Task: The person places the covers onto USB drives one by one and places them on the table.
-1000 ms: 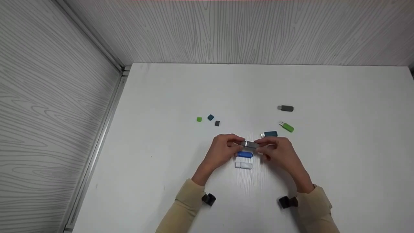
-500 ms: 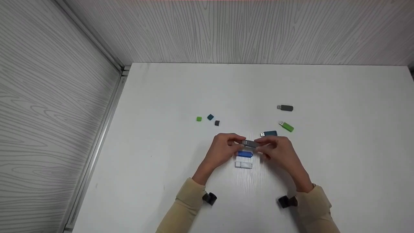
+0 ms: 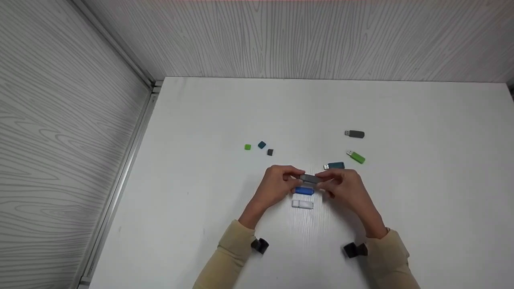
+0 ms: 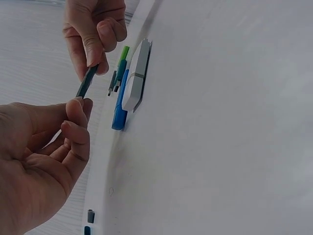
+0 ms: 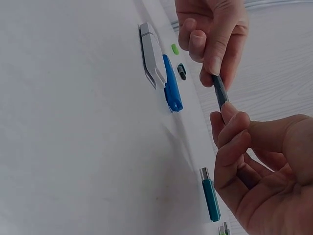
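Between my two hands a dark grey USB flash drive is held just above the table. My left hand pinches its left, cap end with thumb and fingertips. The other end is pinched by my right hand. Seen in the right wrist view, the grey flash drive forms one straight piece with no metal showing; both its ends are covered by fingertips. Just nearer than the hands lie a blue flash drive and a white flash drive, both capped.
Beyond my right hand are a teal drive, a green drive and a grey drive, connectors bare. Left of them lie a green cap, a teal cap and a grey cap. Panels border the table behind and left.
A second ago bright metal showed between the grey cap and the drive's body; the gap has closed and the metal is covered. Both hands have kept nearly the same place.
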{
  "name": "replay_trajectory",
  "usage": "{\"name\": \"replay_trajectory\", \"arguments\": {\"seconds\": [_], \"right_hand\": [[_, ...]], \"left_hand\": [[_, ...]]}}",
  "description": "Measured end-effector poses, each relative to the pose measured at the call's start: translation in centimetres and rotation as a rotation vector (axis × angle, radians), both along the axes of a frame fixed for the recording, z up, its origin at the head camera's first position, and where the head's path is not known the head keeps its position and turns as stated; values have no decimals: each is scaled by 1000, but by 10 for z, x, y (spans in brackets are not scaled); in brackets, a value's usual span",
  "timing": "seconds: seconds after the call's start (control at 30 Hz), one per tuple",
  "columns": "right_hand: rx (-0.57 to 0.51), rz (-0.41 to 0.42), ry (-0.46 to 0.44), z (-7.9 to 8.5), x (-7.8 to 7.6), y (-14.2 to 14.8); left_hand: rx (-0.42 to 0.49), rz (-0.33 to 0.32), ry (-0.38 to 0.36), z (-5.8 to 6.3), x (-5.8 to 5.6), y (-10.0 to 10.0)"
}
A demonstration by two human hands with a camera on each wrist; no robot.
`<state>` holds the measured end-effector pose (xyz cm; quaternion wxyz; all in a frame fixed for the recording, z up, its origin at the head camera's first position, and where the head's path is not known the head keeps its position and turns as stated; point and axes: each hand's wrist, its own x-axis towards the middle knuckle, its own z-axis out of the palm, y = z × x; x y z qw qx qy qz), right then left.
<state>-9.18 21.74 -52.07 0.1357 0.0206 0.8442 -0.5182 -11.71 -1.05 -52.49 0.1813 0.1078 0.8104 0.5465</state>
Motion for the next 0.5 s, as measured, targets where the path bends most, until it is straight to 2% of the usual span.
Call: {"name": "replay_trajectory", "arguments": {"seconds": [0.5], "right_hand": [[31, -15, -35, -4, -1, -5]], "left_hand": [[-43, -17, 34, 0, -2, -1]]}}
